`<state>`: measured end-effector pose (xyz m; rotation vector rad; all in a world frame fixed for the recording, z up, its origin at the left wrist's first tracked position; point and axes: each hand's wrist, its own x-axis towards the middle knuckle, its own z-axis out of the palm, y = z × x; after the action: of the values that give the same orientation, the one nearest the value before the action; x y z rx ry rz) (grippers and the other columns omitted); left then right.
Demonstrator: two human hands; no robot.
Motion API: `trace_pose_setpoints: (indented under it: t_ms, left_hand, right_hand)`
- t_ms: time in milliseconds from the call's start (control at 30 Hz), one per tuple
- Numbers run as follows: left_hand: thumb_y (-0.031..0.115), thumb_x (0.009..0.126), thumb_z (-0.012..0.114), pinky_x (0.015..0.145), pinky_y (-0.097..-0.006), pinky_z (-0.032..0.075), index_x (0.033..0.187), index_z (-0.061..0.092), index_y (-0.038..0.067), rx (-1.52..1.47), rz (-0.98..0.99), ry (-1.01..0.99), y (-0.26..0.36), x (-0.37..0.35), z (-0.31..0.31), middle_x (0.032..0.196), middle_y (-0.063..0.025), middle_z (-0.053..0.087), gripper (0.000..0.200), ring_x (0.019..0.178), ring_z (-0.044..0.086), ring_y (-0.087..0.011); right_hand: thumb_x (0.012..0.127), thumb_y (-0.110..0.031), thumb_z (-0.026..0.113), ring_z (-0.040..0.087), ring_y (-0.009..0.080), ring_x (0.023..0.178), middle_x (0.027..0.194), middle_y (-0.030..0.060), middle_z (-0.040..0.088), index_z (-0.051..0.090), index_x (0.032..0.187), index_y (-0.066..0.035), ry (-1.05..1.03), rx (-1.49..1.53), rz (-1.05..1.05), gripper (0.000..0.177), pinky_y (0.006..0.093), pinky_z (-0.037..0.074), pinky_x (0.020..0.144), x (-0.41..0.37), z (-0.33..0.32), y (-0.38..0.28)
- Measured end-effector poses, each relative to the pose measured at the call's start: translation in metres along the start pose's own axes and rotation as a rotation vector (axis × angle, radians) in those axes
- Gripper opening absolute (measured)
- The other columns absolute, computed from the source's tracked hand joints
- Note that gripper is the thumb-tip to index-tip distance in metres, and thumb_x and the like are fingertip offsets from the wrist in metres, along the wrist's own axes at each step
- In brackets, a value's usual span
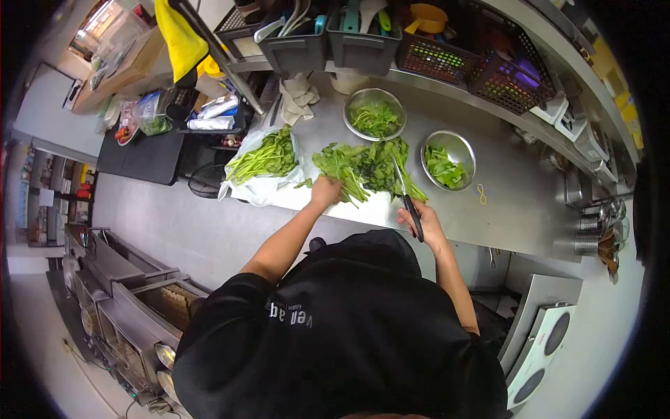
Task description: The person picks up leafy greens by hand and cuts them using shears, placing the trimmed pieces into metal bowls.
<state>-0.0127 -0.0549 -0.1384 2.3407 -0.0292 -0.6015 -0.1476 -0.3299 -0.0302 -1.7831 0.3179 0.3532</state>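
My left hand (326, 189) rests on the stems of a pile of leafy greens (366, 167) lying on the steel counter (502, 202). My right hand (421, 220) grips the black handle of a knife (405, 192), whose blade points away from me over the greens. A second bunch of long-stemmed greens (269, 157) lies on a white plastic bag (258, 187) to the left. Two steel bowls hold picked leaves: one (375, 114) behind the pile, one (448, 159) to its right.
Grey bins (300, 42) and dark baskets (488, 66) of utensils line the shelf behind the counter. A folded cloth (299, 96) lies near the back. A yellow rubber band (481, 194) sits on the counter at right. Cooking equipment stands at lower left.
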Motion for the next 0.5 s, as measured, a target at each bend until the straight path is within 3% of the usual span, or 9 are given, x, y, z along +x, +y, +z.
trace_pose_setpoints:
  t_ms: [67,100,133,200,233,267,333,433,500]
  left_hand:
    - [0.027,0.085,0.062,0.063,-0.0369,0.053,0.083,0.063,-0.003,-0.515,-0.133,0.132,-0.017,0.004,0.008,0.053,-0.0133,0.061,0.03,0.06,0.066,-0.0294]
    - [0.012,0.086,0.062,0.055,-0.0356,0.05,0.082,0.05,-0.001,-0.278,-0.128,0.211,0.014,-0.022,-0.013,0.062,-0.016,0.062,0.018,0.053,0.061,-0.0265]
    - [0.012,0.086,0.062,0.055,-0.0356,0.05,0.082,0.05,-0.001,-0.277,-0.128,0.212,0.004,-0.019,-0.004,0.062,-0.016,0.062,0.018,0.053,0.061,-0.0265]
    - [0.014,0.086,0.064,0.059,-0.0358,0.051,0.082,0.049,0.0,0.083,0.412,0.637,-0.012,-0.011,0.006,0.071,-0.0186,0.063,0.021,0.062,0.063,-0.0301]
    - [0.023,0.085,0.066,0.065,-0.0398,0.052,0.086,0.055,0.001,-0.03,0.402,0.571,-0.006,-0.009,0.014,0.079,-0.0218,0.064,0.025,0.073,0.064,-0.0347]
    - [0.023,0.085,0.066,0.065,-0.0398,0.052,0.086,0.055,0.001,-0.03,0.401,0.574,0.001,-0.007,0.021,0.079,-0.0218,0.064,0.025,0.073,0.064,-0.0347]
    - [0.027,0.081,0.066,0.073,-0.0465,0.051,0.089,0.059,-0.002,0.17,0.337,0.275,0.031,-0.013,0.021,0.088,-0.0245,0.064,0.03,0.084,0.063,-0.0399]
    - [0.027,0.081,0.065,0.076,-0.0471,0.051,0.089,0.062,0.0,0.21,0.141,0.271,0.045,0.003,0.026,0.088,-0.0246,0.064,0.028,0.084,0.063,-0.0399]
    - [0.027,0.08,0.065,0.076,-0.0467,0.051,0.089,0.062,0.0,0.127,0.12,0.285,0.043,0.014,0.027,0.089,-0.0249,0.065,0.028,0.084,0.064,-0.0403]
  right_hand:
    - [0.083,-0.037,0.07,0.045,0.0088,0.043,0.068,0.0043,0.066,0.057,0.121,0.0,0.005,-0.016,-0.003,0.055,0.0254,0.034,0.041,-0.001,-0.004,0.005]
    - [0.083,-0.037,0.07,0.045,0.0088,0.043,0.068,0.0043,0.066,0.057,0.121,0.0,0.008,-0.014,-0.001,0.055,0.0254,0.034,0.041,-0.001,-0.006,0.006]
    - [0.083,-0.038,0.07,0.046,0.0087,0.043,0.068,0.0044,0.066,0.057,0.121,0.0,0.016,-0.004,0.018,0.055,0.0255,0.034,0.042,-0.001,-0.007,0.006]
    - [0.083,-0.039,0.069,0.046,0.0087,0.043,0.068,0.0044,0.066,0.058,0.12,0.0,0.019,0.006,0.03,0.055,0.0255,0.035,0.042,0.002,-0.007,0.005]
    - [0.083,-0.039,0.069,0.047,0.0087,0.044,0.068,0.0043,0.066,0.058,0.118,0.0,0.021,0.001,0.025,0.054,0.0252,0.035,0.042,0.004,-0.006,0.003]
    - [0.083,-0.04,0.068,0.047,0.0086,0.045,0.068,0.0043,0.066,0.059,0.117,0.0,0.022,-0.006,0.023,0.053,0.025,0.035,0.043,0.004,-0.004,0.002]
    - [0.084,-0.039,0.068,0.047,0.0084,0.045,0.068,0.0039,0.065,0.06,0.115,0.0,0.006,-0.038,0.012,0.05,0.0246,0.035,0.043,0.006,-0.001,-0.004]
    - [0.084,-0.038,0.068,0.047,0.0082,0.046,0.069,0.0031,0.065,0.062,0.111,-0.001,-0.026,-0.041,-0.042,0.046,0.0245,0.036,0.044,0.008,0.005,-0.016]
    - [0.085,-0.036,0.067,0.048,0.0081,0.047,0.069,0.0023,0.064,0.064,0.107,-0.002,-0.06,-0.014,-0.05,0.04,0.025,0.037,0.045,0.003,0.003,-0.028]
